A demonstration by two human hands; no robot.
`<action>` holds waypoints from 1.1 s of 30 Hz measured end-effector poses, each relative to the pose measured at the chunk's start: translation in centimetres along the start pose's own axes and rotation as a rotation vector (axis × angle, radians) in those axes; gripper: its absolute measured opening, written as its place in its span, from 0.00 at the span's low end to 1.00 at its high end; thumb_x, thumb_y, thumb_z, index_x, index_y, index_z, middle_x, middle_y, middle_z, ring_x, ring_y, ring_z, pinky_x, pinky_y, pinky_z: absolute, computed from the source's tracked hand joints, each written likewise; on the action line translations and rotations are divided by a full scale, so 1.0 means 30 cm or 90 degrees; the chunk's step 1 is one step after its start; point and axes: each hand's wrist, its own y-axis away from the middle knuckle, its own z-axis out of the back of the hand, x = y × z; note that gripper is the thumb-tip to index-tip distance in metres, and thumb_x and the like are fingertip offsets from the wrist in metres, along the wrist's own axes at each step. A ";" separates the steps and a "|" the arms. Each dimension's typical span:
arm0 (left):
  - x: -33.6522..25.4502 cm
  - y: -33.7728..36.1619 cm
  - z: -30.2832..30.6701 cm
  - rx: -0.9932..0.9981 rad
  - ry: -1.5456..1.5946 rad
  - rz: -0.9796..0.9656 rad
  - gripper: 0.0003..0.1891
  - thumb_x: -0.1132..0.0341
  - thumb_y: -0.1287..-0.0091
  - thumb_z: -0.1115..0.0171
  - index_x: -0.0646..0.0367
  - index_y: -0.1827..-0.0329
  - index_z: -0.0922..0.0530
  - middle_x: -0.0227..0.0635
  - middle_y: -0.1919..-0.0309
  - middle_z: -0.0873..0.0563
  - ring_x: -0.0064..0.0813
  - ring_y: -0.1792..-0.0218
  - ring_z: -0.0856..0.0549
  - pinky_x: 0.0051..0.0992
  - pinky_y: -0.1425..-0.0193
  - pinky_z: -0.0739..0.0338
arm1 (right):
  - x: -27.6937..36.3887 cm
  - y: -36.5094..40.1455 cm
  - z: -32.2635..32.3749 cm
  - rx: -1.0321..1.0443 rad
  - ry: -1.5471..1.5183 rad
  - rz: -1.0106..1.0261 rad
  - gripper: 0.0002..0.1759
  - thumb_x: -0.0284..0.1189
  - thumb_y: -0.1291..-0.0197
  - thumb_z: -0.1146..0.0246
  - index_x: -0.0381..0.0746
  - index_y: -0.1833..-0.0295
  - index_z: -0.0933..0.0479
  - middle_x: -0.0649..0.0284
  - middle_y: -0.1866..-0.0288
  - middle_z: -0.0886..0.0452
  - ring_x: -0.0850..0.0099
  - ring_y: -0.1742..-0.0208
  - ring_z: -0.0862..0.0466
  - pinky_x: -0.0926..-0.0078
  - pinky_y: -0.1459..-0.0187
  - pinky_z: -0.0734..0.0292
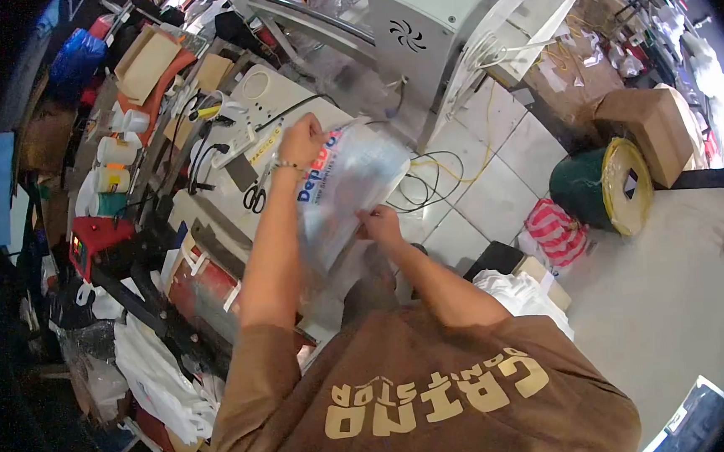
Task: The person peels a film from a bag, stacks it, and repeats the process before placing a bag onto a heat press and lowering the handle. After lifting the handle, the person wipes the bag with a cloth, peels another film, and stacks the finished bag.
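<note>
A clear plastic bag with blue and red printed letters is stretched out in front of my body. My left hand, with a bracelet at its wrist, is closed with curled fingers at the bag's upper left edge. Lower and to the right, my right hand pinches the near edge of the bag. Beside my left forearm, black-handled scissors lie on the cream worktop. A white power strip with plugged-in cords rests close by.
A grey machine housing stands ahead. Black cable loops lie on the tiled floor. To the right are a large green spool, a cardboard box and a pink striped bag. Several tape rolls line the left.
</note>
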 end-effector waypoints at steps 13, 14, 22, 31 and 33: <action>-0.085 0.422 -0.299 0.042 -0.322 0.013 0.18 0.62 0.38 0.36 0.57 0.45 0.21 0.47 0.46 0.19 0.53 0.45 0.18 0.47 0.46 0.18 | 0.276 0.100 0.129 0.092 -0.254 -0.112 0.13 0.32 0.30 0.38 0.31 0.52 0.25 0.58 0.64 0.19 0.67 0.67 0.15 0.73 0.64 0.15; -0.045 0.460 -0.348 -0.004 -0.331 -0.022 0.24 0.60 0.41 0.33 0.56 0.41 0.22 0.47 0.38 0.23 0.56 0.40 0.22 0.52 0.39 0.23 | 0.283 0.090 0.138 0.100 -0.248 -0.111 0.13 0.32 0.30 0.38 0.31 0.52 0.25 0.58 0.64 0.19 0.67 0.67 0.15 0.73 0.64 0.15; 0.055 0.620 -0.322 -0.061 -0.234 0.165 0.44 0.52 0.51 0.23 0.47 0.28 0.31 0.43 0.22 0.38 0.61 0.24 0.39 0.65 0.29 0.37 | 0.305 0.054 0.087 0.077 -0.152 -0.099 0.08 0.25 0.34 0.37 0.30 0.55 0.23 0.56 0.65 0.18 0.72 0.66 0.16 0.77 0.66 0.18; 0.139 0.546 -0.224 -0.046 -0.221 0.174 0.37 0.52 0.51 0.22 0.47 0.36 0.26 0.40 0.21 0.39 0.52 0.22 0.41 0.67 0.30 0.36 | 0.360 -0.060 0.043 0.197 -0.140 -0.080 0.10 0.25 0.34 0.38 0.28 0.54 0.23 0.55 0.64 0.17 0.69 0.65 0.15 0.74 0.64 0.15; 0.102 0.582 -0.227 -0.139 -0.242 0.115 0.37 0.56 0.53 0.22 0.49 0.37 0.25 0.44 0.24 0.33 0.50 0.26 0.33 0.58 0.30 0.31 | 0.352 -0.032 0.083 0.157 -0.074 -0.057 0.12 0.28 0.33 0.38 0.29 0.52 0.23 0.55 0.61 0.15 0.68 0.62 0.12 0.73 0.61 0.13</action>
